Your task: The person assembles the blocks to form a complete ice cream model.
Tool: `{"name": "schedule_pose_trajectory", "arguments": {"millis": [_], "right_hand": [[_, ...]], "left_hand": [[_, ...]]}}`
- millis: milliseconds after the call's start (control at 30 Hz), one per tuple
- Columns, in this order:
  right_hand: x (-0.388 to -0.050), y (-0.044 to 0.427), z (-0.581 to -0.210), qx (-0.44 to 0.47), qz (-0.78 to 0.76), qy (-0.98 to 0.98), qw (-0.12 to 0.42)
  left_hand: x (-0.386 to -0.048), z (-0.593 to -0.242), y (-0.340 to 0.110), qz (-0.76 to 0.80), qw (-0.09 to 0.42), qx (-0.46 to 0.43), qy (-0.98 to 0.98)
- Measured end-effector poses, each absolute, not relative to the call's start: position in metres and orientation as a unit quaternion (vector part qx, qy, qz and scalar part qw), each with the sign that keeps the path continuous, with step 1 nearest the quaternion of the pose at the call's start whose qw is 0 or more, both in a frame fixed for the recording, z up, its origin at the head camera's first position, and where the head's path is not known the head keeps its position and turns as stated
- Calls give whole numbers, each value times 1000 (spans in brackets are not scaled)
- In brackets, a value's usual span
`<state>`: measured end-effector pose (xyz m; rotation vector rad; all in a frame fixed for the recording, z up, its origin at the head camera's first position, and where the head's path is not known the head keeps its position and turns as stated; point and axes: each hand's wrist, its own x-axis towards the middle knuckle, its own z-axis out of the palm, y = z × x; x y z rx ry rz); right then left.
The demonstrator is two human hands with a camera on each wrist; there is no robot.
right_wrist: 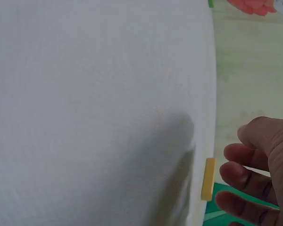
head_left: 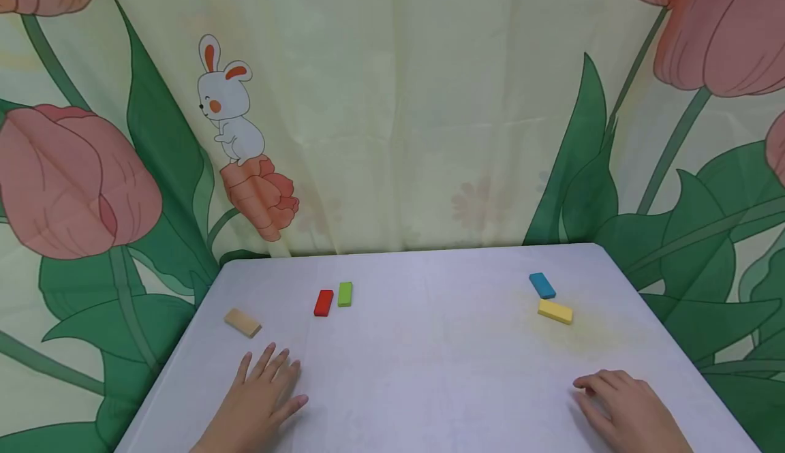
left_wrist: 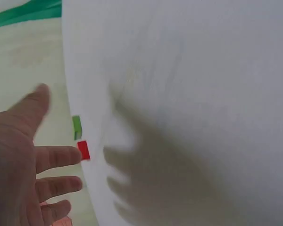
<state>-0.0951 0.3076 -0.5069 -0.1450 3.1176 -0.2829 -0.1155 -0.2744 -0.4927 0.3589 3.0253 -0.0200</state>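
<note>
My left hand (head_left: 257, 395) hovers over the near left of the table with its fingers spread and holds nothing. Just beyond its fingertips lies a plain wooden block (head_left: 242, 323). A red block (head_left: 324, 303) and a green block (head_left: 345, 294) lie side by side farther back; both also show in the left wrist view. At the near right, my right hand (head_left: 625, 409) has loosely bent fingers and nothing in them. Beyond it, a yellow block (head_left: 555, 312) lies close to a blue block (head_left: 542, 285). The right wrist view shows the yellow block (right_wrist: 208, 179) beside the fingers.
A white-covered table (head_left: 417, 371) spans the space between the hands. Behind its far edge hangs a curtain (head_left: 398, 112) printed with tulips, leaves and a rabbit.
</note>
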Motion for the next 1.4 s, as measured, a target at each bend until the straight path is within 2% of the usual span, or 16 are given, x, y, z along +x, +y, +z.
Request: {"name": "schedule_pose_trajectory", "arguments": {"millis": [133, 300, 633, 833, 1000, 1233, 1400], "right_hand": [[-103, 310, -507, -30, -106, 993, 44], [-108, 311, -509, -26, -112, 992, 61], [-122, 305, -505, -23, -121, 992, 0], [-128, 299, -507, -31, -122, 992, -33], [-136, 298, -507, -33, -118, 992, -38], [-147, 302, -503, -30, -110, 992, -46], [-157, 306, -505, -24, -115, 992, -52]], "left_hand": [[-123, -487, -280, -21, 53, 100, 993], [-133, -486, -288, -16, 37, 87, 995], [-158, -479, -308, 114, -17, 52, 992], [-166, -480, -323, 121, -57, 46, 990], [-172, -484, -335, 113, -74, 33, 990], [-180, -489, -343, 120, -135, 26, 983], [-187, -491, -349, 126, -126, -4, 984]]}}
